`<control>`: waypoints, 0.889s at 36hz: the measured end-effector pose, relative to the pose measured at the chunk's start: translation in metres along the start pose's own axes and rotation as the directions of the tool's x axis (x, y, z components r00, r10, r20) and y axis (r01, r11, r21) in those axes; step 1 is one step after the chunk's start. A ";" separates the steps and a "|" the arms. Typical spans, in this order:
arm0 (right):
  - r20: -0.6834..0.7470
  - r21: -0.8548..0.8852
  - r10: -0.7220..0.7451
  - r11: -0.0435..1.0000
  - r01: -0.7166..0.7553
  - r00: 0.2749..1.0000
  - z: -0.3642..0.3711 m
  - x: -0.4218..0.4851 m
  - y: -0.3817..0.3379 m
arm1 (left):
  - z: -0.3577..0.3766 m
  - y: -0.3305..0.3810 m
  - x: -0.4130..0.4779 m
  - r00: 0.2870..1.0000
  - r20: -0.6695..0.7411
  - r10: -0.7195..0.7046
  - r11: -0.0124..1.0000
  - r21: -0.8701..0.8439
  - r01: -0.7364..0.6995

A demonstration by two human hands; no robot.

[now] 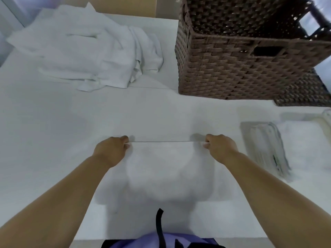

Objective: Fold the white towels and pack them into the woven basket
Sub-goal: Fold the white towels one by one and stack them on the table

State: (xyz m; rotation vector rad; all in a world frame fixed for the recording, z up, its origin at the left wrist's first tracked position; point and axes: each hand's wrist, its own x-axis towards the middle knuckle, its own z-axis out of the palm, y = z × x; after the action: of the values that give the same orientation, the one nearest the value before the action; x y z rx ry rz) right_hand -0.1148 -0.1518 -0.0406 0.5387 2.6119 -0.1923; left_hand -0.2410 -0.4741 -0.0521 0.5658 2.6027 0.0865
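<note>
A purple garment [161, 241] crossed by a black strap [159, 222] sits at the bench's [53, 122] near edge. Just beyond it lies the towel [168, 158] being worked, flat at the near middle. The left hand [112, 151] pinches its far left corner with curled fingers, and the right hand [221, 149] pinches the far right corner, the edge drawn straight between them.

This looks like a fold in progress. The next move probably calls for carrying both corners evenly so the edges meet square, then smoothing the towel flat.

At the far left corner, a heap of unfolded towels [86, 51] waits. The woven basket [241, 68] stands at the far right, its inside hidden from view. A stack of folded towels [266, 145] lies at the right edge, not yet packed. The bench is white and matte; a tan panel [125, 5] rises behind it.
</note>
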 end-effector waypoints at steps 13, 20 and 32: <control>-0.176 -0.050 -0.197 0.980 0.191 0.964 0.032 -0.052 -0.041 | 0.026 0.031 -0.018 0.885 -0.168 0.434 0.898 -0.002 -0.440; 0.180 -0.121 -0.208 0.965 0.232 0.961 0.044 -0.038 -0.070 | 0.035 0.018 -0.017 0.947 -0.151 0.285 0.958 0.023 -0.285; 0.044 -0.188 -0.279 0.941 0.282 0.959 0.007 0.038 -0.137 | 0.022 0.003 -0.029 0.998 0.067 -0.008 1.000 0.005 0.008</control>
State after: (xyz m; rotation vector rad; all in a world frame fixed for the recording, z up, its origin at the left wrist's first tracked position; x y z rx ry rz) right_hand -0.1988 -0.2656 -0.0590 0.0950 2.6440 -0.0318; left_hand -0.2071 -0.4843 -0.0586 0.5505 2.5404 0.0576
